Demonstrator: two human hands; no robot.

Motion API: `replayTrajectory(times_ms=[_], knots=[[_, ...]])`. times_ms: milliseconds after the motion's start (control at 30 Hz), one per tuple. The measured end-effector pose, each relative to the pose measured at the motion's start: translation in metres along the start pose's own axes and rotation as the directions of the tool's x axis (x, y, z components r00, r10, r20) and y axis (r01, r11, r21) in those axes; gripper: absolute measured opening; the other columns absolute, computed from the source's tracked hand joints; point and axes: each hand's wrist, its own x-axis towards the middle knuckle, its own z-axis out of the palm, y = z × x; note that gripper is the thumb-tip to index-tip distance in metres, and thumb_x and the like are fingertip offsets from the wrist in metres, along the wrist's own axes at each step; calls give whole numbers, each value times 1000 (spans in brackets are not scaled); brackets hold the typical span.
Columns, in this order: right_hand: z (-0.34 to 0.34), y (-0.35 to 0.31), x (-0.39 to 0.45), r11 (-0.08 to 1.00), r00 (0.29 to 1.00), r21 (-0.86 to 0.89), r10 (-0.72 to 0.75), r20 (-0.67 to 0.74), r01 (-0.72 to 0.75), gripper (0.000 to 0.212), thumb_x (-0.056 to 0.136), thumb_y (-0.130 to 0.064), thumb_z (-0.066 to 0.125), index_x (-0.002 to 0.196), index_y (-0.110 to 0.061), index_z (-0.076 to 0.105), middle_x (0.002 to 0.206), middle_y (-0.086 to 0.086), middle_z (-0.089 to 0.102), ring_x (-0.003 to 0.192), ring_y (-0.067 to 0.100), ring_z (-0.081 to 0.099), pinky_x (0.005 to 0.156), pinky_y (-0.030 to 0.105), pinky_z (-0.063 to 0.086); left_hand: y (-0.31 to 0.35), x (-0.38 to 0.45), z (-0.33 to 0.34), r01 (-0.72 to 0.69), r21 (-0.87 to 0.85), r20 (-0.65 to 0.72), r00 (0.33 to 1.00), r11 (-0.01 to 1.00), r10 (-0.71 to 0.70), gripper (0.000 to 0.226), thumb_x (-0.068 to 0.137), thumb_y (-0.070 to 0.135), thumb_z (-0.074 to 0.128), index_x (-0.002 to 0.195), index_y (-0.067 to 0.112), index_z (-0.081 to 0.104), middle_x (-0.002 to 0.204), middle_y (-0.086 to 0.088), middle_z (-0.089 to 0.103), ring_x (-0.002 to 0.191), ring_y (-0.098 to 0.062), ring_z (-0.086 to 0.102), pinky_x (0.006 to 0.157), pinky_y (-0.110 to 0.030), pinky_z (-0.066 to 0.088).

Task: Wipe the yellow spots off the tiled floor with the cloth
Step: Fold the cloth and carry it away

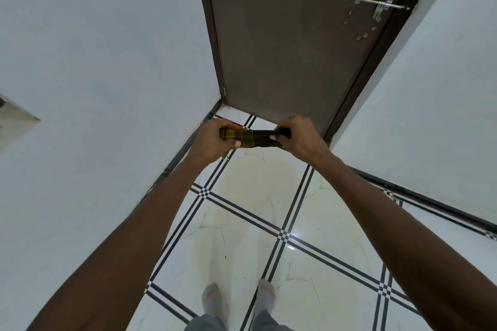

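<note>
I stand on a white tiled floor (317, 263) with dark line borders. Both arms reach forward at chest height. A dark green and yellow checked cloth (255, 138), rolled into a short bundle, is stretched between my hands. My left hand (212, 140) grips its left end and my right hand (298, 137) pinches its right end. A faint yellowish stain (258, 183) tints the tile under the cloth. My feet in grey socks (239, 301) show at the bottom.
A brown door (290, 43) with a metal latch (379, 5) stands closed straight ahead. Pale walls close in on the left (94, 88) and right (435, 115), forming a narrow corner with a dark skirting strip (183, 156).
</note>
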Motion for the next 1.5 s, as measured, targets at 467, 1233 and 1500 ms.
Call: replayTrajectory(times_ms=[467, 1233, 1500], knots=[[36, -21, -24, 271, 917, 879, 192, 350, -392, 42, 107, -32, 54, 145, -15, 56, 128, 5, 71, 116, 21, 71, 89, 37, 64, -31, -32, 5, 313, -579, -24, 917, 753, -399, 43, 102, 50, 58, 133, 20, 58, 127, -10, 67, 117, -27, 66, 86, -38, 60], [254, -343, -202, 632, 751, 676, -217, 623, -379, 22, 106, -26, 60, 127, -25, 65, 117, -2, 73, 112, 20, 71, 84, 33, 64, -198, -455, -110, 93, -944, -223, 530, 318, -818, 31, 107, 41, 54, 115, 16, 70, 109, -4, 78, 103, -21, 75, 87, -31, 59], [338, -502, -409, 695, 489, 615, -416, 767, -373, 22, 105, -25, 62, 126, -22, 67, 123, 5, 74, 108, 19, 73, 74, 28, 64, -222, -772, -129, -122, -933, -357, 186, 339, -915, 29, 107, 33, 55, 121, 12, 69, 118, -7, 78, 109, -23, 75, 90, -31, 59]])
